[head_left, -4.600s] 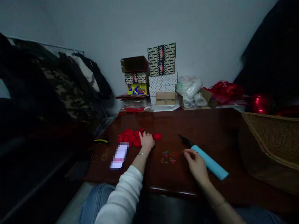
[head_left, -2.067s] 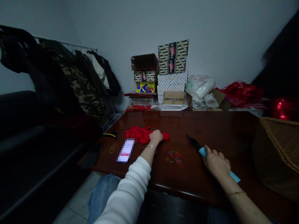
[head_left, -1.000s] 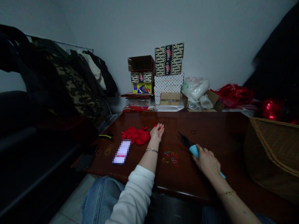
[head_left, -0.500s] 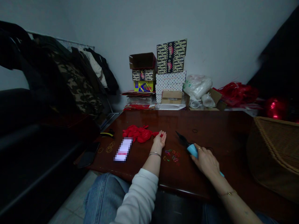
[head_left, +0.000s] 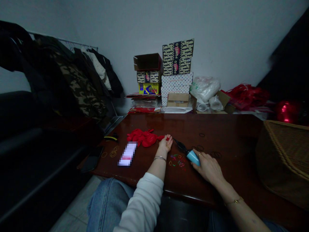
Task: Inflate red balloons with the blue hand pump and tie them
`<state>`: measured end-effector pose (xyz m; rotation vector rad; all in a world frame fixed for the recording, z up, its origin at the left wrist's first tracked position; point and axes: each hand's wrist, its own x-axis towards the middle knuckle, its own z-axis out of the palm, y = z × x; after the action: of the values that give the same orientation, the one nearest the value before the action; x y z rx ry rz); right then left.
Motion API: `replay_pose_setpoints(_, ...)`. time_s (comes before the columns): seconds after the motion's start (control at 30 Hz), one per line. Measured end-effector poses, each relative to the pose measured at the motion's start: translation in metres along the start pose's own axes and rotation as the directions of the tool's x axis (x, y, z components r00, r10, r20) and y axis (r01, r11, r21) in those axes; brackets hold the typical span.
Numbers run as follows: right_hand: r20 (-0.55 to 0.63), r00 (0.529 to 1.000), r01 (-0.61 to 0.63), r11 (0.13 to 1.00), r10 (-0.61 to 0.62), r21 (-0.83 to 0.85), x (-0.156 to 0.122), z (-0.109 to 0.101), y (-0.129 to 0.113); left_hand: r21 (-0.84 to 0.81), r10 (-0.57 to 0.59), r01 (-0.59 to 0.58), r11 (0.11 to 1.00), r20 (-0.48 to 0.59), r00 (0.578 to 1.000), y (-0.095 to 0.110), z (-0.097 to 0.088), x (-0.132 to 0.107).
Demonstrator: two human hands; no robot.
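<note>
My left hand [head_left: 165, 143] lies palm up over the table, fingers closed round the end of a red balloon [head_left: 160, 138]. That balloon leads into a heap of limp red balloons [head_left: 143, 138] to the left. In my right hand [head_left: 209, 167] is a hand balloon pump with a light blue body [head_left: 193, 157] and a black tapered nozzle [head_left: 181, 146]. Its tip points at my left fingers; whether it touches the balloon I cannot tell. Small coloured rubber bands [head_left: 177, 160] are scattered between my hands.
A pixelated phone screen [head_left: 128, 154] and yellow rubber bands [head_left: 113, 151] lie to the left, a dark phone [head_left: 92, 159] at the table's edge. Black rings [head_left: 216, 154] lie beyond my right hand. A wicker basket [head_left: 277, 161] stands right; stacked boxes [head_left: 177, 58] line the wall.
My right hand has moved left with the pump, bringing its nozzle tip close to my left fingers. Black rings behind it now show. My left hand has stayed nearly still.
</note>
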<state>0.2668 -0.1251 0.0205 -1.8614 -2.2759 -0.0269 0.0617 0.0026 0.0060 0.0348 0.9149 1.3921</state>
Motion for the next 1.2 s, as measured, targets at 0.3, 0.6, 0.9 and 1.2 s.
replay_pose_setpoints(0.3, -0.018, 0.999, 0.035, 0.999, -0.035, -0.025, -0.002, -0.003, -0.004, 0.066, 0.020, -0.019, 0.998, -0.010, 1.000, -0.001, 0.002, 0.000)
replay_pose_setpoints(0.6, -0.051, 0.996, 0.072, 0.994, -0.076, -0.076, -0.005, -0.006, -0.009, 0.135, -0.011, 0.007, 0.991, 0.029, 1.000, -0.008, -0.001, 0.000)
replay_pose_setpoints(0.9, -0.066, 0.994, 0.074, 0.991, -0.082, -0.108, -0.004, -0.001, -0.010, 0.180, -0.030, 0.015, 0.983, 0.082, 0.996, -0.014, -0.007, 0.004)
replay_pose_setpoints(1.2, -0.047, 0.996, 0.074, 0.993, -0.079, -0.093, -0.004, -0.001, -0.011, 0.196, -0.036, 0.013, 0.980, 0.111, 0.993, -0.017, -0.010, 0.001)
